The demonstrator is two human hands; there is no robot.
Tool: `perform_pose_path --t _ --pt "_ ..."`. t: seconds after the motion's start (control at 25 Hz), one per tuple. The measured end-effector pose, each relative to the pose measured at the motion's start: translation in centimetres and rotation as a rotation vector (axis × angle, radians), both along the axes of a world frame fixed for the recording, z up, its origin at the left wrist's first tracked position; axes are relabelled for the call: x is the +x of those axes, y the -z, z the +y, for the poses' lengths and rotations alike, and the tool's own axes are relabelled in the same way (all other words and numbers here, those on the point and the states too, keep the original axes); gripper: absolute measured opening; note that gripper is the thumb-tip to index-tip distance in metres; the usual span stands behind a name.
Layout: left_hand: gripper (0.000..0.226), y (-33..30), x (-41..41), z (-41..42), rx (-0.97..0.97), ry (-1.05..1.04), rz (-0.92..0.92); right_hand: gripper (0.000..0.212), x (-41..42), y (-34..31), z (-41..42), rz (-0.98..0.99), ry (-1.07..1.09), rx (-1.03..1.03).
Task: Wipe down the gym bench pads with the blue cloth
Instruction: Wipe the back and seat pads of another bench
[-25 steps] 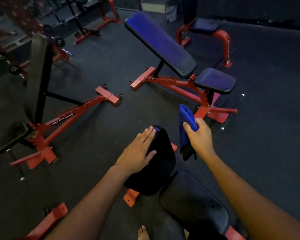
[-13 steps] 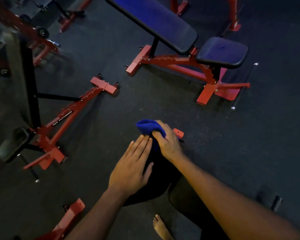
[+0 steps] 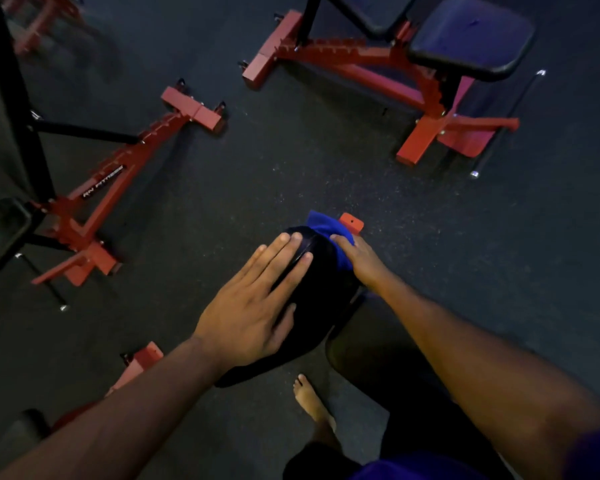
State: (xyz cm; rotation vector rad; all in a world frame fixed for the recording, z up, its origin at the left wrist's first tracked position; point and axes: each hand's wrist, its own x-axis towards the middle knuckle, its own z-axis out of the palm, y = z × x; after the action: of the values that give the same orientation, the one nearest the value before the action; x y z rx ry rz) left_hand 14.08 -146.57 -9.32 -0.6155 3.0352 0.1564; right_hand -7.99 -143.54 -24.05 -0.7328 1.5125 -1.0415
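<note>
A red-framed bench [image 3: 94, 195] stands far left, then the left hand [image 3: 257, 299] lies flat, fingers straight, on the near black pad [image 3: 319, 292] — the right hand [image 3: 359, 259] grips the blue cloth [image 3: 329, 233] against the pad's far right edge — and another bench [image 3: 430, 64] stands far right.

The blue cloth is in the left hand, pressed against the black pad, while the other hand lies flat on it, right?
Not quite: the head view shows the blue cloth in the right hand, pressed against the black pad; the left hand lies flat on it.
</note>
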Motion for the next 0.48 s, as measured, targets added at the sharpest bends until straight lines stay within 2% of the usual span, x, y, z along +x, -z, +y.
perform_pose_path --t 0.16,0.28,0.48 --pt "0.067 -0.2 0.1 -0.3 0.049 -0.013 0.032 0.015 -1.2 2.0 -1.0 -0.029 -0.124 0.134" --pt "0.067 -0.4 0.0 -0.2 0.055 -0.017 0.031 0.031 -2.0 1.4 -2.1 0.163 -0.186 0.171" --pt "0.066 -0.5 0.0 0.0 0.043 -0.032 0.034 0.031 -4.4 -1.4 0.4 0.461 -0.149 0.026"
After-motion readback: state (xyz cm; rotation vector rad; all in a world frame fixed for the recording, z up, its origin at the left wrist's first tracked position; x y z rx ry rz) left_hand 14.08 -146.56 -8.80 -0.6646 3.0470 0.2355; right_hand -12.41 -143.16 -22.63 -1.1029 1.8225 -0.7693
